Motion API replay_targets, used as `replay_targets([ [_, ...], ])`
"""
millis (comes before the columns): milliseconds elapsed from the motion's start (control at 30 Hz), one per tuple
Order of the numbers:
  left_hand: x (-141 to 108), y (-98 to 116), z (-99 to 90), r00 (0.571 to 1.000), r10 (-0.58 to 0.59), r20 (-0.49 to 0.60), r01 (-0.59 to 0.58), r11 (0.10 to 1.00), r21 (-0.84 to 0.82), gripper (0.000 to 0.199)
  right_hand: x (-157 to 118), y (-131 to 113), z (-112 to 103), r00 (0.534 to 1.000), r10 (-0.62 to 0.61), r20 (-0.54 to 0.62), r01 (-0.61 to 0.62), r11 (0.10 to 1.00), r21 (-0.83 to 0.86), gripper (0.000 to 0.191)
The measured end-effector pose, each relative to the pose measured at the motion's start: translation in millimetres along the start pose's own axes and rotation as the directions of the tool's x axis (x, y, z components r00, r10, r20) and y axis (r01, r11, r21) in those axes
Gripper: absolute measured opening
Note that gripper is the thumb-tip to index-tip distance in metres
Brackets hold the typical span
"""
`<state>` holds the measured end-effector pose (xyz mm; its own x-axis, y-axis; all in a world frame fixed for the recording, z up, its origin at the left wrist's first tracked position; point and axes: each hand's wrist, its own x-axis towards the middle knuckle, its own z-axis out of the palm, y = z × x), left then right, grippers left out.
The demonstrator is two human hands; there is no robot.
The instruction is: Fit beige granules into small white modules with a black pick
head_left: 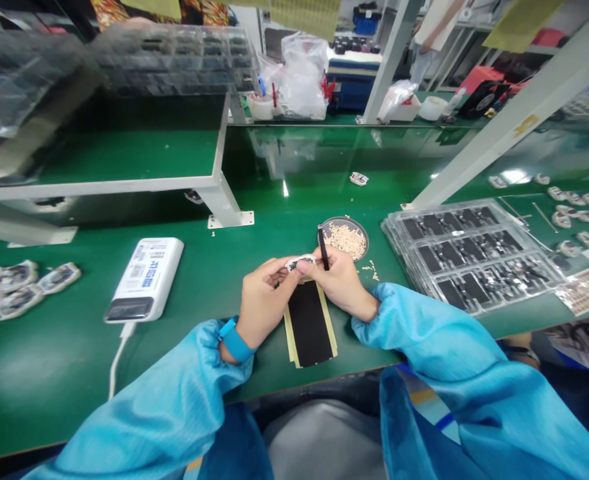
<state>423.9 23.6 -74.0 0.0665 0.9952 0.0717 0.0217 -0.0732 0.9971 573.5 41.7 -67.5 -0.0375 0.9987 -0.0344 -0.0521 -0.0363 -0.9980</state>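
Observation:
Both my hands meet over the bench around a small white shell with dark electronics inside (301, 264). My left hand (264, 297) is closed, pinching the shell's left side. My right hand (341, 280) has its thumb on the shell and also grips a slim black tool, likely tweezers (323, 248), whose tip is hard to make out. Just beneath the hands lies a black rectangular sheet (311, 327) with yellow strips along its edges. A round dish (367, 245) full of tiny cream-coloured pieces stands just beyond my right hand, and a few loose pieces lie beside it.
A white power bank (147, 280) with a cable lies at left, near several white shells (19, 287). Stacked clear trays of black parts (467, 257) stand at right. One shell (359, 179) lies farther back. A raised metal shelf (219, 180) borders the left rear.

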Motion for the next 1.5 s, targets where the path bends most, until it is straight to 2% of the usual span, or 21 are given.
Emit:
replay_targets([
  [100,0.3,-0.7,1.1,0.999,0.004,-0.037,-0.004,1.0,-0.004,0.026,2.7,4.5,2.0,1.0,-0.011,-0.018,0.011,1.0,0.016,0.048],
  [200,4.0,-2.7,-0.3,0.997,-0.068,-0.037,0.066,0.997,-0.042,0.031,5.6,7.9,-1.2,0.999,-0.01,0.036,0.01,1.0,-0.007,0.045],
  [267,7.1,-2.7,-2.1,0.989,-0.148,-0.005,0.147,0.987,-0.068,0.034,6.2,8.1,-6.7,0.997,-0.026,0.079,0.035,0.992,-0.118,0.04],
  [333,9.1,-0.6,-3.7,0.978,-0.204,0.034,0.206,0.976,-0.07,0.033,5.3,5.8,-13.5,0.991,-0.116,0.068,0.13,0.95,-0.284,0.036],
  [400,9.6,2.9,-4.6,0.972,-0.226,0.065,0.23,0.971,-0.058,0.03,3.7,1.4,-20.0,0.962,-0.267,0.061,0.267,0.869,-0.417,0.039],
  [467,9.0,6.3,-4.9,0.968,-0.237,0.079,0.241,0.969,-0.047,0.029,3.0,-3.7,-25.0,0.904,-0.411,0.119,0.417,0.783,-0.461,0.035],
  [533,8.2,8.4,-4.8,0.969,-0.234,0.08,0.238,0.971,-0.04,0.029,3.6,-7.9,-28.1,0.844,-0.496,0.204,0.529,0.712,-0.461,0.019],
  [600,7.6,9.2,-4.7,0.971,-0.225,0.081,0.229,0.973,-0.038,0.028,4.8,-10.3,-29.2,0.817,-0.52,0.249,0.573,0.679,-0.459,0.011],
  [733,7.1,10.3,-4.8,0.968,-0.233,0.098,0.237,0.971,-0.03,0.027,4.9,-9.3,-27.8,0.836,-0.501,0.222,0.542,0.697,-0.469,0.008],
  [800,6.8,10.7,-5.3,0.963,-0.247,0.11,0.251,0.968,-0.027,0.028,4.1,-6.0,-27.0,0.877,-0.451,0.165,0.473,0.753,-0.457,0.006],
  [900,6.0,9.8,-6.3,0.961,-0.255,0.107,0.258,0.966,-0.023,0.031,4.3,-1.2,-27.9,0.959,-0.278,0.061,0.279,0.874,-0.399,0.007],
  [967,5.2,8.4,-7.1,0.969,-0.229,0.096,0.231,0.973,-0.013,0.032,5.3,-1.5,-30.1,0.973,-0.231,-0.002,0.211,0.894,-0.395,0.008],
  [1033,4.0,7.5,-7.8,0.986,-0.148,0.071,0.144,0.988,0.062,0.029,6.1,-5.6,-32.6,0.948,-0.317,-0.01,0.28,0.852,-0.443,0.008],
  [1133,2.0,8.2,-8.8,0.997,0.047,0.055,-0.06,0.959,0.276,0.022,5.8,-13.7,-35.7,0.861,-0.488,0.143,0.493,0.734,-0.468,0.009],
  [1200,1.3,9.3,-9.5,0.989,0.132,0.069,-0.148,0.916,0.373,0.021,5.4,-15.6,-37.3,0.805,-0.526,0.272,0.591,0.684,-0.428,0.01],
  [1300,1.6,9.7,-10.5,0.986,0.15,0.078,-0.169,0.896,0.411,0.022,5.4,-11.4,-39.0,0.766,-0.522,0.375,0.641,0.654,-0.402,0.012],
  [1500,2.8,8.0,-11.8,0.982,0.169,0.085,-0.189,0.872,0.451,0.023,6.6,-3.2,-40.2,0.762,-0.52,0.386,0.648,0.625,-0.435,0.013],
])
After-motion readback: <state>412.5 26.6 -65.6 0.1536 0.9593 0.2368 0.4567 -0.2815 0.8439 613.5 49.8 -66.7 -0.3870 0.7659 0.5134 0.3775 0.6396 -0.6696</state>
